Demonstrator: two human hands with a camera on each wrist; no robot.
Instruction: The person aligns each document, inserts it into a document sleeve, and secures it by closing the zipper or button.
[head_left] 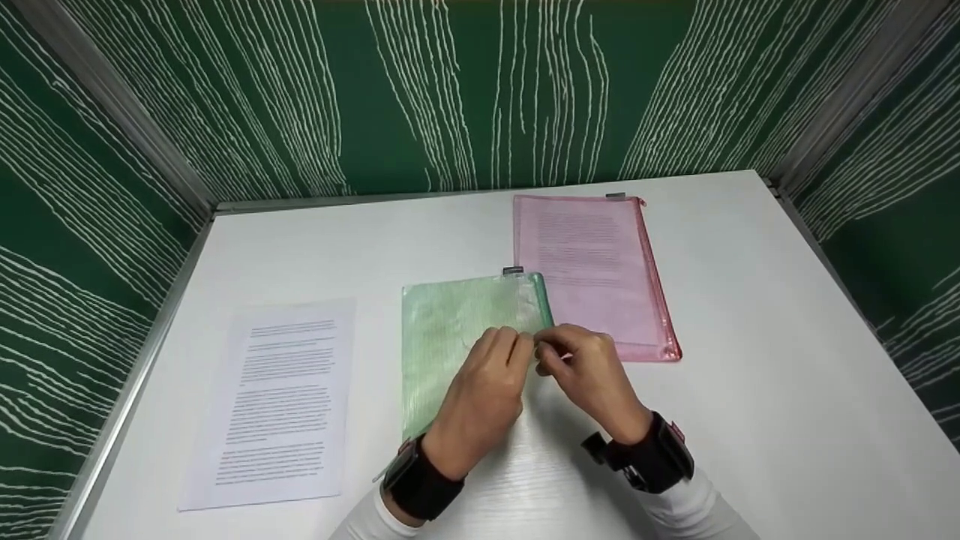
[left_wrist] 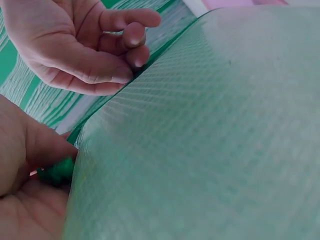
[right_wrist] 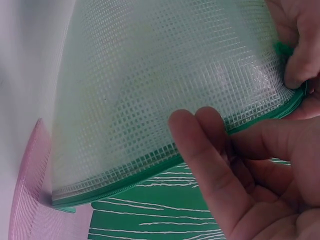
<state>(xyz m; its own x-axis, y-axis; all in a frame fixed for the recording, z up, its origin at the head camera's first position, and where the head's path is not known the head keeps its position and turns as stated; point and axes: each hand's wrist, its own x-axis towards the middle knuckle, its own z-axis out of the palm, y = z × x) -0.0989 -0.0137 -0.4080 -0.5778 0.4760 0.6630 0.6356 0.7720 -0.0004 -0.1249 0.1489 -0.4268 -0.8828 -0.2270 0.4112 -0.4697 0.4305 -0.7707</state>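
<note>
A green mesh zipper pouch (head_left: 450, 322) lies in the middle of the table in the head view, its near right part raised toward the hands. My left hand (head_left: 487, 379) grips the near end of its zipper edge, where a bit of green (left_wrist: 59, 171) shows between thumb and fingers in the left wrist view. Farther along that edge, my right hand (head_left: 589, 367) pinches the green zipper (right_wrist: 145, 172) between thumb and fingers. The pouch's far corner, with a dark tab (head_left: 513, 271), overlaps a pink zipper pouch (head_left: 592, 300) that has a printed sheet inside.
Printed paper (head_left: 277, 405) lies on the left of the white table (head_left: 750, 450). Green walls (head_left: 495, 90) with white wavy lines stand around the back and sides, and metal rails (head_left: 135, 382) run along the edges.
</note>
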